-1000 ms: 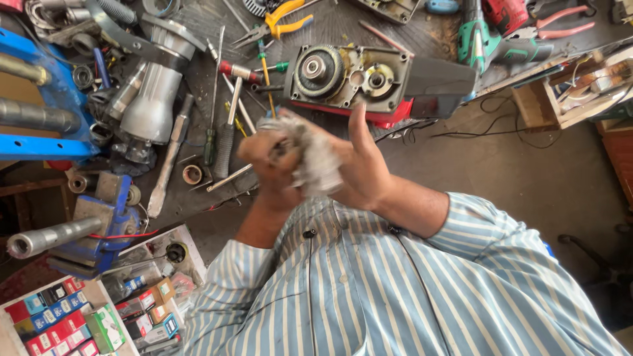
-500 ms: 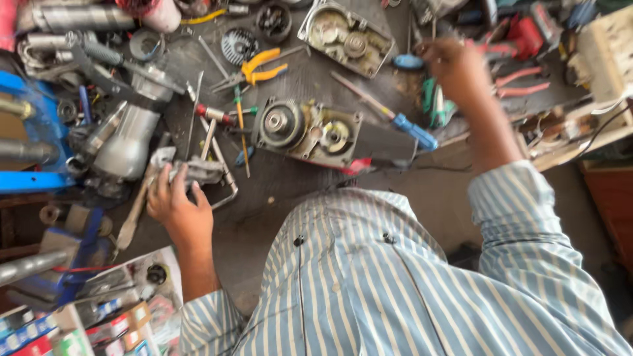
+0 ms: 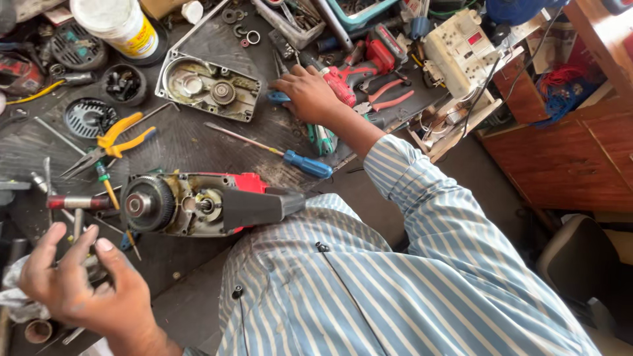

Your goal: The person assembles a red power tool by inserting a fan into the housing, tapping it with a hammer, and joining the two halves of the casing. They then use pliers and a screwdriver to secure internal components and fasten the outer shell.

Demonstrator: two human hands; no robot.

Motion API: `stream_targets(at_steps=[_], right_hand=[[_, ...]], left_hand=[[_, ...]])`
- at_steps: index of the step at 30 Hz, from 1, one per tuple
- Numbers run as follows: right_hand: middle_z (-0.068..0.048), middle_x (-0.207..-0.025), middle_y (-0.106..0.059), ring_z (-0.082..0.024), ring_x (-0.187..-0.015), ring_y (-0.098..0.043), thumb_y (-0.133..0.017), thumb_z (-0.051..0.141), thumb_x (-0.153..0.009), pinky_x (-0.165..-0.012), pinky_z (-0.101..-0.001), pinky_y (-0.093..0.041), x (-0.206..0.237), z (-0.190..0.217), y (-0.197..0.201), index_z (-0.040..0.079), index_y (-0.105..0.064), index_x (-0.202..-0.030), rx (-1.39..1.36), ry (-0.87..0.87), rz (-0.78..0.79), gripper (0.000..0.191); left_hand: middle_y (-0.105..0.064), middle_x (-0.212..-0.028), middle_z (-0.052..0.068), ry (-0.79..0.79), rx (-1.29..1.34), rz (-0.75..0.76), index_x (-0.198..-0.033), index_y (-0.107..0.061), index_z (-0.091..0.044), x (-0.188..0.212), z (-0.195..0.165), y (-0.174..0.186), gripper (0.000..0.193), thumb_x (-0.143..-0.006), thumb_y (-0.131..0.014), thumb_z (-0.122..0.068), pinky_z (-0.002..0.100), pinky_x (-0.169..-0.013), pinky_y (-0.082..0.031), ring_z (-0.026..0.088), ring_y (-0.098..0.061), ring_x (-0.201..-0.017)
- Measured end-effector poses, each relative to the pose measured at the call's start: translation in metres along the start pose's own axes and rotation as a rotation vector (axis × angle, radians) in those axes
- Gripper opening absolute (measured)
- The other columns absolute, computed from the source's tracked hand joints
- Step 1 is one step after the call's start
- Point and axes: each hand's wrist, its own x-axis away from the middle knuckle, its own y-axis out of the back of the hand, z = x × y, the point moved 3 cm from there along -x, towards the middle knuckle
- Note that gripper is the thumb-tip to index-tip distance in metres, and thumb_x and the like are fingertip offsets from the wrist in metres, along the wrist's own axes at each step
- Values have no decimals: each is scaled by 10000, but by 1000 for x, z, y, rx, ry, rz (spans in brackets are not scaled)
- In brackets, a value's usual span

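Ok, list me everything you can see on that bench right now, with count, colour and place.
opened power tool: 1, red and black, gear exposed, bench front, close to the person
gear housing cover: 1, grey metal, bench middle
pliers: 1, yellow handles, left of middle
screwdriver: 1, blue handle, middle
plastic tub: 1, white, top left
socket board: 1, cream, top right
red-handled pliers: 1, right of middle
left hand: fingers spread, by a grey rag, bottom left
right hand: resting on tools, middle
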Motion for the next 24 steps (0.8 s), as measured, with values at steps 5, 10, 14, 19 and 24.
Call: stream_targets(at_steps=[5, 10, 14, 19, 24], right_hand=[[-79, -1263, -643, -212, -1163, -651, -779, 101, -953, -1035, -397, -525, 3, 12, 51, 119, -534, -1471, -660, -19, -236, 573], [-29, -1118, -597, -98, -992, -649, -845, 119, -983, -895, -283, -595, 11, 61, 127, 119, -525, -1546, -821, 29, -204, 647], [-53, -1155, -628, -105, -1005, -706, -926, 51, -951, -865, -258, -616, -8, 139, 163, 15, -556, -1367, -1035, 234, -193, 558], [-112, -1118, -696, -141, -1021, -726, -859, 34, -977, -932, -298, -640, -33, 198, 156, -35, -535, -1279, -1500, 267, -77, 448], [-123, -1083, -739, -168, -1032, -763, -708, 88, -1030, -983, -325, -658, -47, 191, 119, -24, -580, -1293, -1507, 261, 39, 313]], left_hand=[[-570, -1388, 144, -31, 74, 74, -1226, -650, 4, -27, -29, 10, 157, -1079, -603, -27, 347, -1099, -487, 275, -555, -1284], [-681, -1327, 133, -40, 339, 222, -1260, -663, -2, -74, -78, 0, 308, -972, -768, -37, 395, -1045, -547, 276, -669, -1250], [-581, -1429, 167, -179, 372, 297, -1416, -545, 3, -109, -94, 2, 675, -869, -886, -197, 452, -1057, -531, 358, -618, -1285], [-621, -1385, 80, -90, 307, 229, -1523, -498, -98, -121, -85, 9, 624, -1009, -849, -149, 357, -1035, -570, 269, -665, -1247], [-678, -1319, 57, -2, 297, 45, -1450, -554, -135, -107, -50, 7, 450, -1064, -782, -112, 346, -995, -581, 205, -700, -1164]])
